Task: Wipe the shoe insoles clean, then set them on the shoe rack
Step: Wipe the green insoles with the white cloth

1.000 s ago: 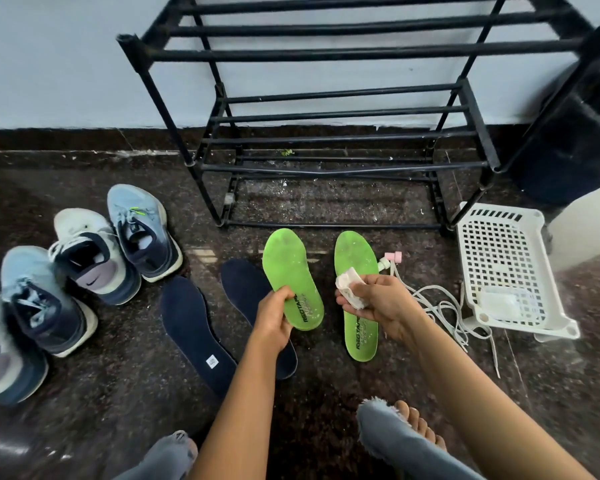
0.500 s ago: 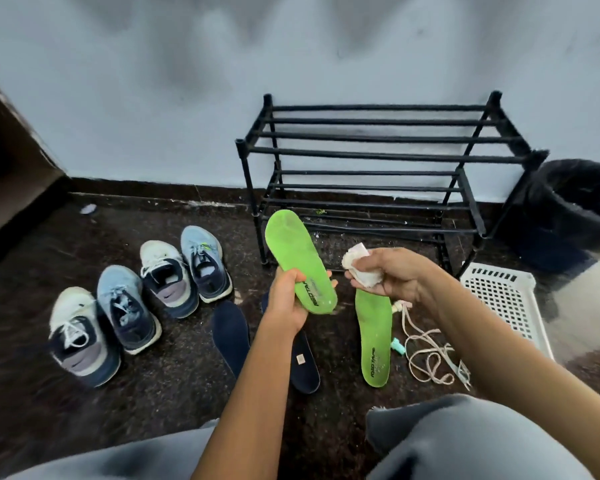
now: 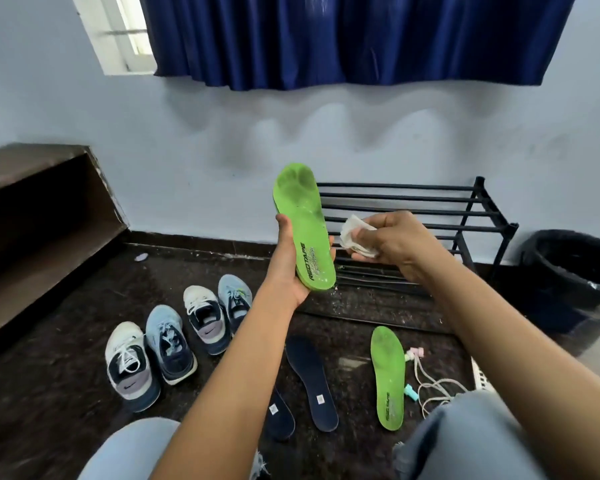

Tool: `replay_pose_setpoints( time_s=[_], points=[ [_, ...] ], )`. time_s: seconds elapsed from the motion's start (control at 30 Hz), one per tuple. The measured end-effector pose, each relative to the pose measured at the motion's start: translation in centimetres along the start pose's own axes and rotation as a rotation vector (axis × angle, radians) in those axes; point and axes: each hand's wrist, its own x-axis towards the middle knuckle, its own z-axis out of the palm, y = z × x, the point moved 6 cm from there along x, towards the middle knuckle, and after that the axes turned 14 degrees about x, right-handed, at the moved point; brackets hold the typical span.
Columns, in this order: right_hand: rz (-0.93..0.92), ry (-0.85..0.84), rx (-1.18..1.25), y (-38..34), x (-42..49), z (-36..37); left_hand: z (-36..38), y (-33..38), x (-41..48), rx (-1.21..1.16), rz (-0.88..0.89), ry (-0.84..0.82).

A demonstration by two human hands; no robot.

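My left hand (image 3: 287, 263) grasps the green insole (image 3: 302, 216) by its heel half, palm cupped under the back, thumb along the near edge and fingertips wrapped round the far edge beside the printed logo; it stands nearly upright in front of the shoe rack (image 3: 416, 207), toe end up. My right hand (image 3: 394, 244) is clenched round a crumpled white wipe (image 3: 352, 233), which sits just beside the insole's right edge; I cannot tell whether it touches. I judge this insole to be light, thin foam: bendy, a little springy, not fragile, and not slippery while dry. The toe half shows dark grime and pale specks, so that is where the rubbing is needed, yet that end is unsupported and will likely flex away under pressure. I would keep hold low at the arch and heel, brace my fingers behind the part being wiped, and stroke along its length rather than across. A damp surface may turn slick, so the grip should sit on the edges. The second green insole (image 3: 388, 375) and 2 navy insoles (image 3: 312, 382) lie flat on the dark floor (image 3: 66, 393) near my knees, apart from 4 sneakers (image 3: 174, 344).
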Motion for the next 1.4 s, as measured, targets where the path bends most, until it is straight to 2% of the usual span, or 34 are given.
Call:
replay_pose_setpoints(
  time_s=[0.17,0.33,0.43,0.5,0.6,0.7,0.97,1.1,1.23,1.4],
  points=[
    [-0.340,0.102,-0.169,-2.8,-3.5,1.8,0.2,2.6,-2.4,0.114,0.028,0.011],
    [-0.483,0.138,-0.244,-2.3,-6.5,2.9,-0.9,3.3,-4.5,0.007,0.070,-0.008],
    [-0.609,0.245,-0.306,-2.3,-7.4,2.7,-0.7,3.1,-4.6,-0.074,0.099,-0.013],
    [-0.760,0.295,-0.422,-2.5,-8.1,3.2,-0.1,3.1,-4.5,-0.072,0.109,-0.042],
    [-0.908,0.252,-0.712,-2.2,-8.6,5.0,0.6,3.0,-4.3,-0.005,0.105,-0.116],
    [-0.883,0.178,-0.864,-1.1,-8.1,6.0,1.1,3.2,-4.3,-0.024,0.113,-0.157],
    [-0.700,0.001,-0.777,0.5,-8.2,7.8,0.7,3.9,-3.3,-0.109,0.165,-0.171],
    [-0.665,0.087,-0.586,0.2,-8.0,7.5,1.0,3.8,-3.2,-0.102,0.184,-0.171],
    [-0.669,0.183,-0.501,-0.3,-7.7,7.1,1.8,3.6,-3.3,-0.041,0.173,-0.160],
    [-0.568,-0.005,-0.556,-0.1,-7.5,7.4,1.3,4.1,-3.1,-0.121,0.162,-0.159]
  ],
)
